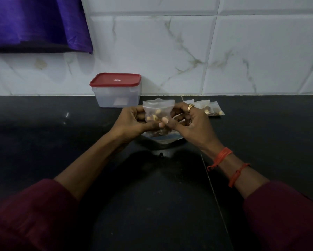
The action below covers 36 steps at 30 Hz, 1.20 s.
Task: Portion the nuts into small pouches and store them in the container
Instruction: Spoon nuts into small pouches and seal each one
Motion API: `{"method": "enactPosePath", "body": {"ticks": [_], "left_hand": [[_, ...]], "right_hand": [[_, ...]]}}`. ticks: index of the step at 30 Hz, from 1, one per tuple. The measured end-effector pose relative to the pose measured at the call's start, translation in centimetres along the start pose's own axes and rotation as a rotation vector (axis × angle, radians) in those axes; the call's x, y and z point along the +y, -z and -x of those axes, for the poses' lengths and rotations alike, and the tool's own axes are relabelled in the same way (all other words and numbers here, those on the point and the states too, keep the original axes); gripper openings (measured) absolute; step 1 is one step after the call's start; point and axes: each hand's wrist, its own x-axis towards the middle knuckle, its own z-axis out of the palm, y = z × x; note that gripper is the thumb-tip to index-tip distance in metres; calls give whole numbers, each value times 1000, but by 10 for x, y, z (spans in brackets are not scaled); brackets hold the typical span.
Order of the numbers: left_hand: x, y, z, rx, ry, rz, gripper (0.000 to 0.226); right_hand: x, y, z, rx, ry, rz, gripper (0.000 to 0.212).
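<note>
At frame centre, the left hand [134, 120] and right hand [192, 122] are each closing their grip on a nut-filled pouch [158, 110], likely sealing it. Next, the lidded container [115, 91], up-left, is needing opening.

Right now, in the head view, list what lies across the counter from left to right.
Red-lidded container → left hand → small pouch of nuts, pinched by both hands → right hand → filled pouches lying by the wall.
</note>
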Motion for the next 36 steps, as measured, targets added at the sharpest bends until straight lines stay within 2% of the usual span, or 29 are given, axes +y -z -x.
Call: {"method": "enactPosePath", "body": {"ticks": [4, 9, 12, 17, 26, 31, 36], "left_hand": [[1, 3, -2, 76, 14, 80, 33], [0, 3, -2, 0, 74, 117, 37], [3, 0, -1, 21, 88, 136, 38], [4, -2, -1, 116, 73, 72, 36], [8, 6, -1, 334, 18, 60, 37], [11, 4, 1, 224, -31, -42, 32], [10, -9, 4, 106, -88, -84, 45]], "right_hand": [[0, 0, 1, -131, -40, -77, 48], [1, 0, -1, -104, -82, -136, 51], [-1, 3, -1, -118, -116, -156, 55], [-5, 4, -1, -121, -63, 23, 41], [-1, 11, -5, -139, -82, 25, 30], [-3, 5, -6, -39, -105, -112, 23], [-4, -3, -7, 31, -70, -129, 14]]}}
